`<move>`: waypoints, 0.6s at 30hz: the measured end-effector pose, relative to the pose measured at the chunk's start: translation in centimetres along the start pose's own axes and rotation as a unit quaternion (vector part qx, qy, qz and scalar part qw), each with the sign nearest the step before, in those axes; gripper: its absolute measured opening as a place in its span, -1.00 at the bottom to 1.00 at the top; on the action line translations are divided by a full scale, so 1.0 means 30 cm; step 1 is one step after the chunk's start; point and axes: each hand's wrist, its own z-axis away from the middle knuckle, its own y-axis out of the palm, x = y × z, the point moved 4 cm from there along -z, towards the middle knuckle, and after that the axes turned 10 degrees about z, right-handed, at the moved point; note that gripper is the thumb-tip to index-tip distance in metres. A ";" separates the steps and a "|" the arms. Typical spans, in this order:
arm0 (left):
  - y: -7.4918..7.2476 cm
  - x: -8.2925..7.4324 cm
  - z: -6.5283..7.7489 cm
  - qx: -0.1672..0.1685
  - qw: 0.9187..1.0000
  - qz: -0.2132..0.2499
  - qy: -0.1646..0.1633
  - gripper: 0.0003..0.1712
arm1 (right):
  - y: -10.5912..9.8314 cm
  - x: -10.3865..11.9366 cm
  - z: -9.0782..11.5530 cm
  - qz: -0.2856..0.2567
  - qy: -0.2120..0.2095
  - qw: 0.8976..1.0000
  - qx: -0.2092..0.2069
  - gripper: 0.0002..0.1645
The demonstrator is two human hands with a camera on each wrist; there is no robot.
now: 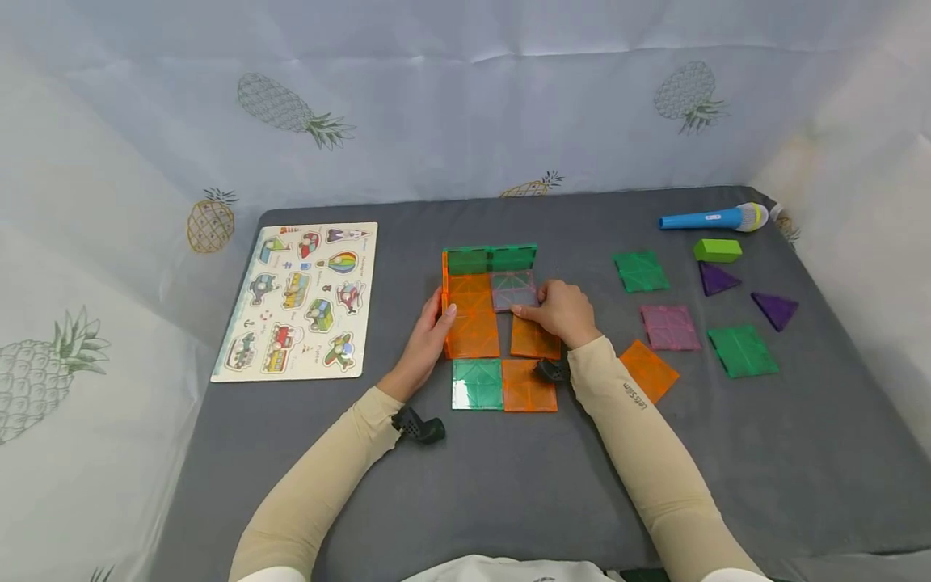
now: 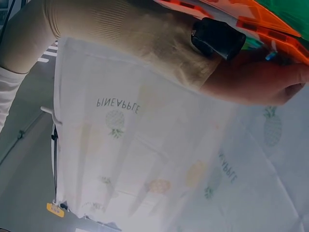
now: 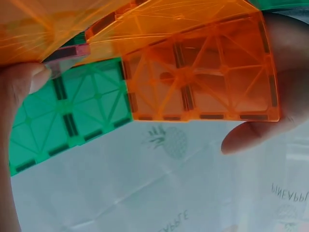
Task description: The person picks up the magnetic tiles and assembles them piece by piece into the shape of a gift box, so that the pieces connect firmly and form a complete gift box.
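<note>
Clear coloured magnetic tiles stand and lie together at the table's middle. Two upright green tiles [image 1: 490,259] form the back wall, and upright orange tiles [image 3: 200,72] form the left wall. My left hand [image 1: 424,339] holds that orange wall from outside, thumb over its edge; the left wrist view also shows this hand [image 2: 260,79] beside the orange pieces. My right hand [image 1: 566,314] pinches a pink tile [image 1: 513,284] near its front right corner, inside the back wall. Orange tiles [image 1: 473,311] lie flat beside it, and another orange tile [image 1: 533,341] lies partly under the right hand.
A flat green tile [image 1: 477,385] and an orange tile [image 1: 529,388] join the front. Rightward lie loose tiles, including a pink tile [image 1: 671,327], purple triangles [image 1: 775,309], a light green block [image 1: 718,250] and a blue toy microphone [image 1: 705,220]. A picture puzzle board [image 1: 247,323] lies left.
</note>
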 end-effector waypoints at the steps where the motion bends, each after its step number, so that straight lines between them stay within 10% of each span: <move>1: -0.003 0.013 -0.008 -0.001 1.000 0.000 0.003 -0.27 | -0.001 -0.003 0.001 0.001 -0.008 1.000 0.004 -0.42; 9: -0.001 0.018 -0.002 0.009 1.000 -0.001 0.002 -0.28 | -0.037 -0.036 0.069 0.080 -0.058 0.989 0.110 -0.28; 18: 0.012 -0.043 0.015 0.017 0.999 -0.029 0.004 -0.29 | -0.009 -0.005 0.097 0.065 -0.055 0.991 0.101 -0.38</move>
